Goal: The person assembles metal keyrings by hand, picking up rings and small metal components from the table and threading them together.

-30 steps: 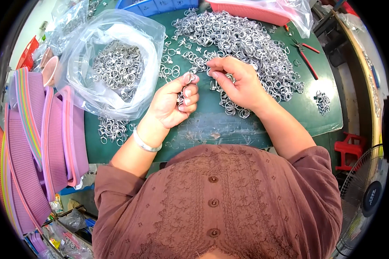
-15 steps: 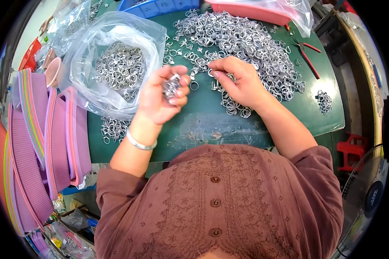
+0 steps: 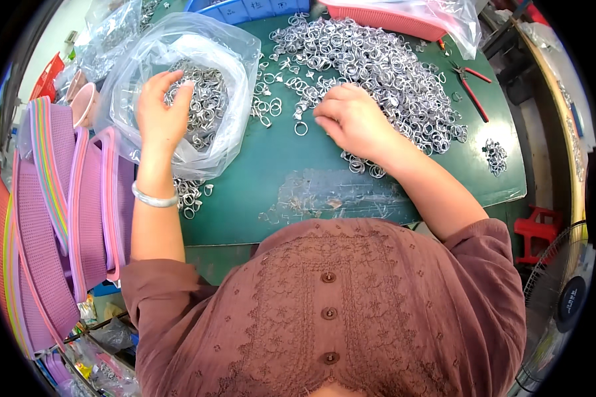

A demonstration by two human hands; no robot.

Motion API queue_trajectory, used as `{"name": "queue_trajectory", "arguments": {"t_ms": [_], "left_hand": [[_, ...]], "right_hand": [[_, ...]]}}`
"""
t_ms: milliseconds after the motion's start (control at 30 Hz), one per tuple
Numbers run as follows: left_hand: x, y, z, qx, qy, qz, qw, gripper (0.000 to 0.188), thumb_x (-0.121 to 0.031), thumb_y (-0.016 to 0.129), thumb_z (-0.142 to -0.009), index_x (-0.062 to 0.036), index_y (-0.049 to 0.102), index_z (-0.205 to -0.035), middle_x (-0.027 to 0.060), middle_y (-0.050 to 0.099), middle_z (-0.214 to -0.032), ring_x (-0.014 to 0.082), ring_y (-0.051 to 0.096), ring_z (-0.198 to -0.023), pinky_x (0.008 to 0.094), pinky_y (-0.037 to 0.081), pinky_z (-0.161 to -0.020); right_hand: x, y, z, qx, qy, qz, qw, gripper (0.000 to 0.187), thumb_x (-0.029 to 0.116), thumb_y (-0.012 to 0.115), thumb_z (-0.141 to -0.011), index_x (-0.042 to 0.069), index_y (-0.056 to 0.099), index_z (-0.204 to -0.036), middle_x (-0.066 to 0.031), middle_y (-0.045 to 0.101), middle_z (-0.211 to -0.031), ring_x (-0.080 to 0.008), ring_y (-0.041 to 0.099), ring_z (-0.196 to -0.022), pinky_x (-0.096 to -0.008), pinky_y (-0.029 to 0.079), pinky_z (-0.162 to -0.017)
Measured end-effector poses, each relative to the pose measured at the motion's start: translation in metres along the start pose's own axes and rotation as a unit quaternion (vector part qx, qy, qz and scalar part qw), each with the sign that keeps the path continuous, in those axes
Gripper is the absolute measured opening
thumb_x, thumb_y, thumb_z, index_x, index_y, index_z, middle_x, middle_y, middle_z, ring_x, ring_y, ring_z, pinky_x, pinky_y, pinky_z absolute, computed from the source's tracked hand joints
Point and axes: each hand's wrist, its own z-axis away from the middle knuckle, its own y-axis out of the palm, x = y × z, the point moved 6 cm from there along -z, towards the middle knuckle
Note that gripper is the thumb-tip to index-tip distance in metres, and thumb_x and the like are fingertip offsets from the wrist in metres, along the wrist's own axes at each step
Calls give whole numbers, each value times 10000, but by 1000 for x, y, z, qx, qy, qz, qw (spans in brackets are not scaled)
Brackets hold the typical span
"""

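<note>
My left hand (image 3: 162, 112) is over the open clear plastic bag (image 3: 122, 99), its thumb and fingers apart and nothing seen in it. Inside the bag lies a heap of silver-coloured metal rings (image 3: 208, 99). At the near edge of a large pile of loose rings (image 3: 384, 63), my right hand (image 3: 354, 122) has its fingers curled together. Whatever the right fingertips may pinch is hidden under the hand. One single ring (image 3: 300, 128) lies flat just left of them.
Red-handled pliers (image 3: 473, 92) and a small ring cluster (image 3: 495, 157) lie at the right of the green table (image 3: 258, 212). More rings (image 3: 190, 197) lie by the bag's near edge. Blue (image 3: 245, 10) and pink (image 3: 391, 23) trays stand behind; purple baskets (image 3: 46, 231) are stacked left.
My left hand, which held a clump of rings beside the bag, has moved left over it and opened; the clump is gone from it. My right hand has shifted slightly, its fingers more curled.
</note>
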Motion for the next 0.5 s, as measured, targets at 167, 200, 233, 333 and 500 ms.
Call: {"name": "queue_trajectory", "arguments": {"t_ms": [167,200,233,333,500], "left_hand": [[-50,36,27,75,-113,333,933,108,-95,585,-813,-22,636,-876,-24,566,-734,30,474,-636,171,377,-573],[-64,43,32,130,-131,316,931,103,-91,580,-815,-24,634,-871,-42,545,-672,20,453,-599,173,361,-536],[-75,50,37,146,-152,336,918,116,-115,602,-785,0,614,-774,-6,552,-623,56,482,-562,214,395,-515],[-85,73,53,186,-176,363,896,111,-113,590,-786,-4,599,-765,-19,543,-615,42,458,-540,204,385,-497],[-83,86,69,231,-244,414,846,89,-91,608,-780,-14,581,-817,-32,534,-657,26,459,-575,182,383,-514]], "right_hand": [[9,30,-6,77,27,121,989,132,223,636,-689,93,642,-710,-60,552,-755,-241,517,-812,-368,383,-723],[9,32,-8,70,31,143,987,136,226,635,-689,92,641,-709,-59,551,-753,-240,516,-813,-372,377,-731],[9,34,-9,74,36,146,986,138,227,636,-678,93,646,-709,-55,553,-761,-234,518,-814,-376,367,-740],[12,36,-10,93,47,146,984,113,193,633,-667,86,625,-706,-52,556,-774,-231,516,-829,-366,356,-750],[15,16,-8,41,52,31,997,81,113,611,-702,69,557,-743,-65,545,-750,-259,522,-766,-366,398,-711]]}}
